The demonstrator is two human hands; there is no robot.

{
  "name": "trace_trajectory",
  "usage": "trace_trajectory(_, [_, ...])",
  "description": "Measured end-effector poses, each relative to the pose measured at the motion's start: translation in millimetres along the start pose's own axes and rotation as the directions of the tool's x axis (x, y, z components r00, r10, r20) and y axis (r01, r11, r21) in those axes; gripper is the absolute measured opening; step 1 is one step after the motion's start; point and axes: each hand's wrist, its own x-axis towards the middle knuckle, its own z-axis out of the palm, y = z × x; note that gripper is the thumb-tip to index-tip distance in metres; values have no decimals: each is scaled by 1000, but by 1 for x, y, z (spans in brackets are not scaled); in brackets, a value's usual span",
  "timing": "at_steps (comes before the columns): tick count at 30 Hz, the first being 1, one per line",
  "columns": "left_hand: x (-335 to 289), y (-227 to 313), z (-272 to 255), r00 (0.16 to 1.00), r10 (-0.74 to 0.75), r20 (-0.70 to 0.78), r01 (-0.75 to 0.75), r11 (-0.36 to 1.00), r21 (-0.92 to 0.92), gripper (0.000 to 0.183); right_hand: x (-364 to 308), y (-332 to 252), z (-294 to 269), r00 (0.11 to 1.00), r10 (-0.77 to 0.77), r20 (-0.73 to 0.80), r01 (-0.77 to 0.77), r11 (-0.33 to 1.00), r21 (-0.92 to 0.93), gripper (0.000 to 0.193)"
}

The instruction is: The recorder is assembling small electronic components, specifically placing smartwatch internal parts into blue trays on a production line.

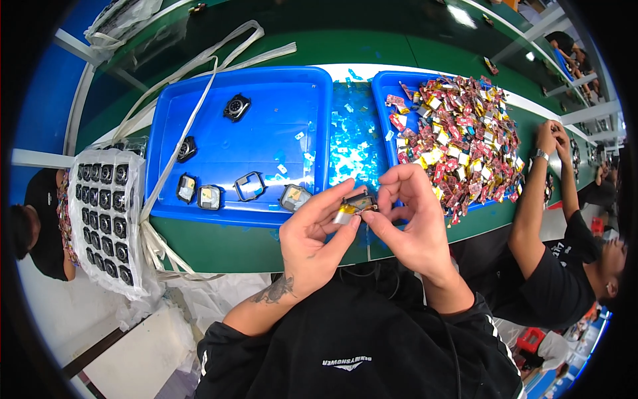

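Observation:
Over the near edge of the table, my left hand (311, 249) grips a small watch case (362, 201) with a silver-and-yellow battery piece (344, 214) showing at its side. My right hand (415, 229) pinches the case's near right side with thumb and forefinger. What lies between those fingertips is too small to make out. Just beyond my left hand, a blue tray (226, 143) carries several watch cases. One open case (294, 197) lies nearest my fingers, beside an empty-looking frame (250, 187). Two dark cases, one of them a round-backed case (236, 107), lie farther back.
A second blue tray (381, 106) at right is heaped with red circuit boards and batteries (465, 139). Blue film scraps (355, 143) lie between the trays. White straps (193, 113) cross the left tray. A plastic tray of watch cases (106, 216) stands left. A co-worker's hands (553, 138) are at right.

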Motion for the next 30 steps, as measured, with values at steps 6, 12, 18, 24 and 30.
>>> trace_trajectory(6, [4,-4,-2,981,-89,-172,67,989,-132,43,5,-11,17,984,-176,-14,170,968,-183,36])
trace_trajectory(12, [18,28,-30,968,177,-176,-62,852,520,52,83,-26,-4,964,-53,261,96,983,-154,41])
trace_trajectory(18, [27,59,-95,983,183,4,11,-82,997,43,280,13,-45,988,140,-72,-151,972,-179,53])
trace_trajectory(24, [10,65,-126,982,146,-116,148,-227,963,47,319,38,-51,982,75,-173,-169,763,-624,63])
trace_trajectory(30, [11,77,-143,987,90,-131,146,-194,970,49,301,2,-111,976,59,-211,-120,950,-289,31])
